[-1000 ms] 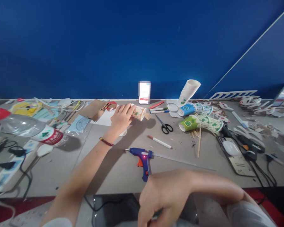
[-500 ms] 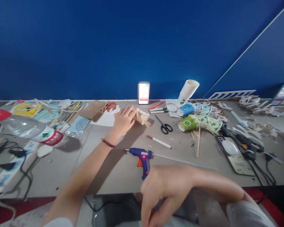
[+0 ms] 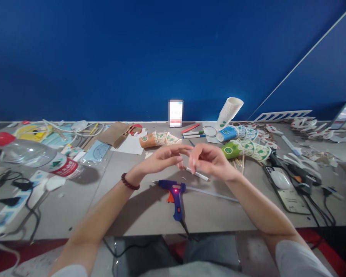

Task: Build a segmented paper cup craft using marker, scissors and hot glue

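Observation:
My left hand [image 3: 164,158] is above the table's middle, fingers apart and stretched toward my right hand [image 3: 209,159], whose fingers are loosely curled. The fingertips meet or overlap; nothing shows in either hand. Just behind my left hand lies an orange patterned paper-cup piece [image 3: 154,140]. Under my right hand is a white marker [image 3: 200,176], partly covered. A blue glue gun [image 3: 177,200] with a lit red light lies nearer me, its clear glue stick [image 3: 213,193] pointing right. Scissors behind my right hand are mostly hidden.
Green [image 3: 248,150] and blue [image 3: 236,133] cup pieces lie right, by stacked white cups [image 3: 230,111]. A phone [image 3: 175,113] stands at the wall. Further right lies another phone [image 3: 294,200] bearing a white mouse. A bottle [image 3: 37,154] and power strip [image 3: 17,204] are left.
My left hand has left the orange cup piece and moved right and nearer. My right hand has risen from the table's front edge to meet it, uncovering the glue gun's handle.

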{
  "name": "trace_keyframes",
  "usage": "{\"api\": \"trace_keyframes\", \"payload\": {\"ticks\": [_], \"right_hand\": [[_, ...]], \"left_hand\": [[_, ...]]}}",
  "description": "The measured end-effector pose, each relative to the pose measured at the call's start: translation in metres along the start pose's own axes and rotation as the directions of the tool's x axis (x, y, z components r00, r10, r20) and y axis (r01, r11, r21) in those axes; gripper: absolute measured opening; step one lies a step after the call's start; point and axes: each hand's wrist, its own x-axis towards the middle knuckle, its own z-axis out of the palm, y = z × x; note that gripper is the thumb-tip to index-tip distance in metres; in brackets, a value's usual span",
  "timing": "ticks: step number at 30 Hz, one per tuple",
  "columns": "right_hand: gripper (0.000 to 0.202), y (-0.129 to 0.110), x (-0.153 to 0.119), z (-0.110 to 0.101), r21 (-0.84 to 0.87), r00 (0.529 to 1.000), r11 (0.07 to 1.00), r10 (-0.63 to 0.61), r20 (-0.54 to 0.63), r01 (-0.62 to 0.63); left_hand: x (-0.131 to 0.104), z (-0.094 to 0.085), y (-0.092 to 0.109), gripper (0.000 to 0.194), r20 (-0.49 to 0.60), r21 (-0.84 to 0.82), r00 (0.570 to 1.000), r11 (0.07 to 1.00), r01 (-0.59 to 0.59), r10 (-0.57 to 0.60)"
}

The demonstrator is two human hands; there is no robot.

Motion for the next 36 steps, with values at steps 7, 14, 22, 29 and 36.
{"api": "trace_keyframes", "payload": {"ticks": [7,14,22,29,36], "right_hand": [[0.011,0.02,0.01,-0.02,-0.104,0.939,0.994,-0.013,-0.344,-0.024],[0.031,0.027,0.012,-0.013,0.121,0.964,0.985,0.148,-0.222,-0.124],[0.047,0.032,0.01,-0.01,0.184,0.966,0.961,0.23,-0.122,-0.206],[0.049,0.034,0.012,-0.012,0.113,0.962,0.973,0.218,-0.163,-0.201],[0.041,0.034,0.014,-0.015,-0.026,0.968,0.991,0.122,-0.221,-0.131]], "left_hand": [[0.003,0.02,0.01,0.058,-0.188,-0.262,0.976,0.963,0.059,-0.11],[0.004,0.026,0.015,0.03,-0.42,-0.097,0.908,0.995,-0.029,-0.015],[0.001,0.034,0.02,0.007,-0.482,0.268,0.832,0.951,-0.157,0.273],[-0.003,0.037,0.026,0.01,-0.419,0.606,0.742,0.77,-0.2,0.523],[-0.003,0.034,0.027,0.007,-0.391,0.716,0.741,0.686,-0.127,0.546]]}}
